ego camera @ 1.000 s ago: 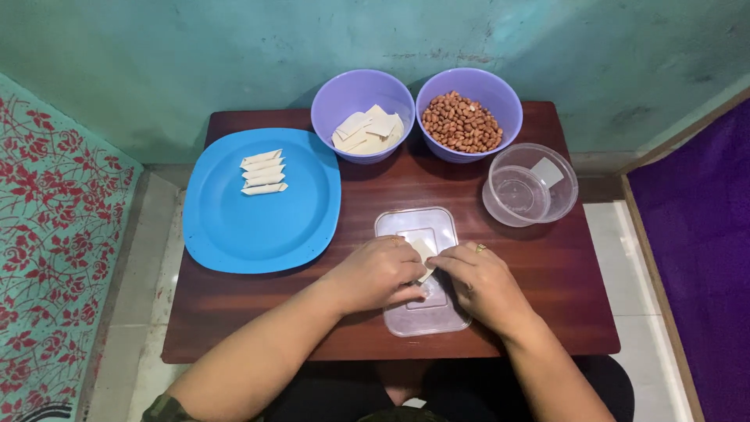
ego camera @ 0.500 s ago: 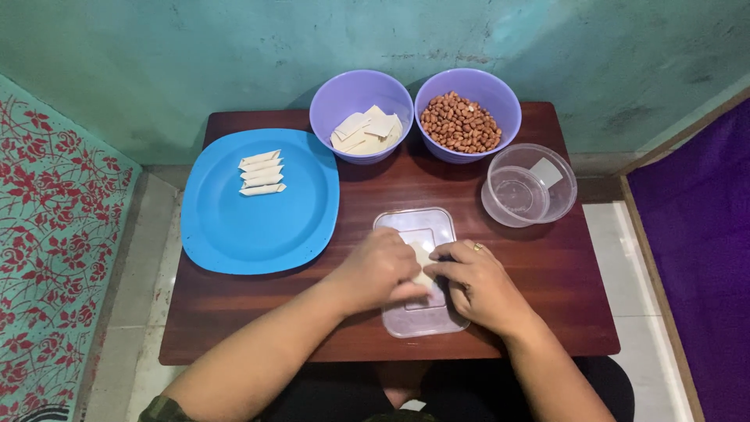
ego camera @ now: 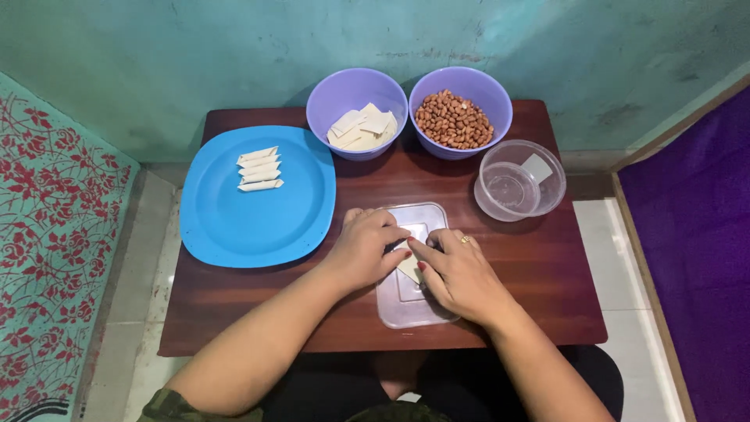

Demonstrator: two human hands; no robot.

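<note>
- Left hand (ego camera: 366,248) and right hand (ego camera: 457,273) meet, fingertips pinched on a small pale dough wrapper (ego camera: 409,268) over the clear rectangular plastic lid (ego camera: 406,305).
- Wrapper looks thin, soft and tear-prone; best held by its edges.
- Purple bowl (ego camera: 357,111): wrapper squares.
- Second purple bowl (ego camera: 461,108): peanuts.
- Round clear tub (ego camera: 519,181): seemingly water.
- Blue plate (ego camera: 258,211): four folded pieces (ego camera: 259,168).
</note>
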